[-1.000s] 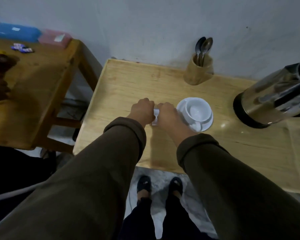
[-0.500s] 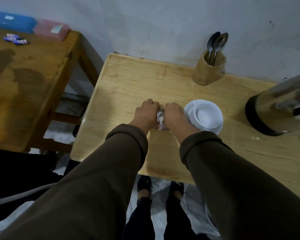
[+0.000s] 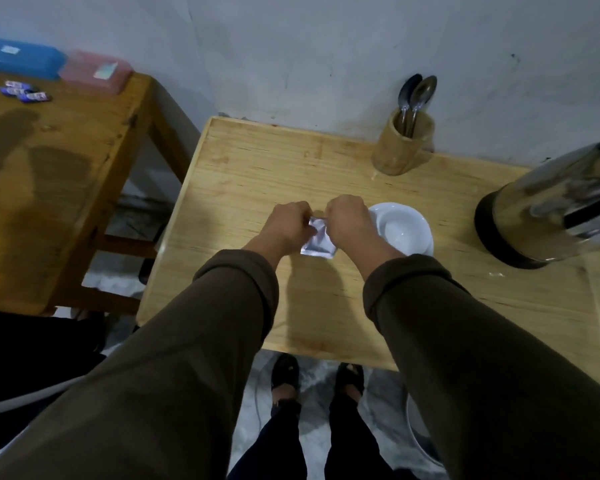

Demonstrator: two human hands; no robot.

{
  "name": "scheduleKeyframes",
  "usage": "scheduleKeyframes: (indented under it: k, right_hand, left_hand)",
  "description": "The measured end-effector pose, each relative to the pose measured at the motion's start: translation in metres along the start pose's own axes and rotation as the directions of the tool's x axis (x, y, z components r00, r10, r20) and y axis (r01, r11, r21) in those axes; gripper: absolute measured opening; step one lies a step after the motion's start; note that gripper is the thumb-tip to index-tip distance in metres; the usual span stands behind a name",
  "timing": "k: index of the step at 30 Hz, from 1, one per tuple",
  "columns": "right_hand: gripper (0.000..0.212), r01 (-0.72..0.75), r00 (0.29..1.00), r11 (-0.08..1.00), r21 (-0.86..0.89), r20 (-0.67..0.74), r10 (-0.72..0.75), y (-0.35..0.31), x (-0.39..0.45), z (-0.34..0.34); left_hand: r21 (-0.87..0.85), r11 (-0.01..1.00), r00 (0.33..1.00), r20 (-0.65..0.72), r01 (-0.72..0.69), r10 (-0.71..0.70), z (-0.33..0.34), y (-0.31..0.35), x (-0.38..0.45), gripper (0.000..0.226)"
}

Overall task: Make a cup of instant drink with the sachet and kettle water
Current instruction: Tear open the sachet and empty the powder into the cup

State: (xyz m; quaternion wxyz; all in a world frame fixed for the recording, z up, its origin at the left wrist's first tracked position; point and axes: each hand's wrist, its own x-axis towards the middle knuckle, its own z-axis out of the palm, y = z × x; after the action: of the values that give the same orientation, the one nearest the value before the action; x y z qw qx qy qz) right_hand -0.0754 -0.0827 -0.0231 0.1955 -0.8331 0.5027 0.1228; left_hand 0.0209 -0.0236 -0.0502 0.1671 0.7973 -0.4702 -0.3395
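Presently, sachet: held above the light wooden table, just left of the cup.
Left hand: fingers curled, upper left corner pinched.
Right hand: fingers curled, upper right corner pinched.
Cup: seated on a saucer.
Kettle: stood far right.
Spoon holder: set by the far wall.

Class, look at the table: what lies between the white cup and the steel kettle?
Only bare wooden table lies between the white cup and the steel kettle, as the head view shows.
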Motion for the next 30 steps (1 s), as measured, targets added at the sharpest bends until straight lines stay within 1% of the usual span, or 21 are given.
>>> scheduleKeyframes:
  k: [2, 4, 6, 7, 8, 10, 11, 12, 13, 14, 15, 16, 17, 18, 21, 22, 23, 26, 28, 30]
  right_hand:
    - [0.024, -0.029, 0.998, 0.991, 0.130, -0.055, 0.036, 0.003, -0.001, -0.009]
    - [0.023, -0.079, 0.983, 0.963, 0.259, -0.139, 0.119, 0.007, -0.005, -0.023]
    - [0.024, -0.152, 0.963, 0.891, 0.427, -0.139, 0.231, 0.010, -0.012, -0.041]
    - [0.027, -0.191, 0.951, 0.831, 0.523, -0.111, 0.288, 0.013, -0.016, -0.049]
    - [0.030, -0.228, 0.938, 0.740, 0.633, -0.061, 0.341, 0.017, -0.020, -0.055]
    - [0.030, -0.279, 0.923, 0.525, 0.804, 0.074, 0.378, 0.023, -0.029, -0.067]
    - [0.026, -0.283, 0.923, 0.442, 0.851, 0.116, 0.368, 0.025, -0.033, -0.073]
    - [0.018, -0.281, 0.924, 0.387, 0.878, 0.139, 0.356, 0.027, -0.036, -0.079]
    - [0.010, -0.284, 0.924, 0.360, 0.889, 0.154, 0.349, 0.029, -0.041, -0.087]
    - [0.006, -0.297, 0.920, 0.362, 0.884, 0.164, 0.356, 0.031, -0.045, -0.095]
    - [0.007, -0.307, 0.913, 0.366, 0.878, 0.162, 0.375, 0.034, -0.050, -0.103]
    - [0.010, -0.315, 0.905, 0.377, 0.871, 0.155, 0.397, 0.037, -0.056, -0.111]
    - [0.008, -0.309, 0.902, 0.391, 0.867, 0.136, 0.410, 0.041, -0.061, -0.119]
    - [0.004, -0.288, 0.909, 0.438, 0.852, 0.099, 0.405, 0.045, -0.067, -0.126]
    - [0.023, -0.197, 0.949, 0.621, 0.758, -0.010, 0.314, 0.065, -0.075, -0.139]
    - [0.025, -0.173, 0.959, 0.643, 0.746, -0.021, 0.284, 0.073, -0.077, -0.141]
    - [0.025, -0.158, 0.965, 0.640, 0.752, -0.019, 0.260, 0.080, -0.079, -0.145]
    - [0.023, -0.123, 0.987, 0.648, 0.751, 0.026, 0.157, 0.097, -0.082, -0.149]
    - [0.022, -0.095, 0.995, 0.676, 0.731, 0.040, 0.096, 0.106, -0.084, -0.151]
    - [0.022, -0.059, 0.998, 0.680, 0.731, 0.031, 0.053, 0.113, -0.084, -0.154]
  left_hand:
    - [-0.071, 0.997, 0.998, -0.060, -0.029, 0.025, -0.010, 0.006, -0.004, 0.016]
    - [-0.158, 0.986, 0.992, -0.115, -0.061, 0.043, -0.021, 0.012, -0.010, 0.002]
    - [-0.209, 0.971, 0.981, -0.177, -0.119, 0.082, -0.030, 0.022, -0.018, 0.007]
    - [-0.217, 0.965, 0.974, -0.204, -0.148, 0.103, -0.033, 0.028, -0.021, 0.007]
    - [-0.211, 0.961, 0.965, -0.229, -0.180, 0.130, -0.036, 0.035, -0.025, 0.006]
    - [-0.164, 0.956, 0.943, -0.272, -0.242, 0.192, -0.040, 0.050, -0.032, 0.005]
    - [-0.128, 0.954, 0.930, -0.289, -0.270, 0.225, -0.041, 0.057, -0.035, 0.007]
    - [-0.084, 0.951, 0.916, -0.305, -0.299, 0.261, -0.042, 0.064, -0.038, 0.008]
    - [-0.035, 0.946, 0.902, -0.317, -0.322, 0.295, -0.042, 0.071, -0.040, 0.009]
    - [0.020, 0.938, 0.884, -0.328, -0.347, 0.334, -0.042, 0.077, -0.042, 0.010]
    - [0.074, 0.926, 0.870, -0.323, -0.369, 0.372, -0.042, 0.082, -0.043, 0.011]
    - [0.120, 0.913, 0.861, -0.302, -0.391, 0.408, -0.042, 0.087, -0.044, 0.013]
    - [0.150, 0.900, 0.860, -0.267, -0.410, 0.436, -0.042, 0.092, -0.045, 0.016]
    - [0.167, 0.888, 0.859, -0.229, -0.428, 0.457, -0.043, 0.097, -0.046, 0.022]
    - [0.179, 0.879, 0.865, -0.173, -0.442, 0.471, -0.047, 0.110, -0.046, 0.047]
    - [0.181, 0.880, 0.867, -0.175, -0.438, 0.467, -0.049, 0.115, -0.045, 0.053]
    - [0.185, 0.881, 0.868, -0.173, -0.436, 0.466, -0.049, 0.119, -0.045, 0.056]
    - [0.189, 0.871, 0.871, -0.115, -0.453, 0.478, -0.048, 0.130, -0.041, 0.056]
    - [0.160, 0.876, 0.880, -0.072, -0.454, 0.469, -0.045, 0.140, -0.040, 0.049]
    - [0.115, 0.890, 0.893, -0.045, -0.440, 0.447, -0.041, 0.150, -0.041, 0.040]
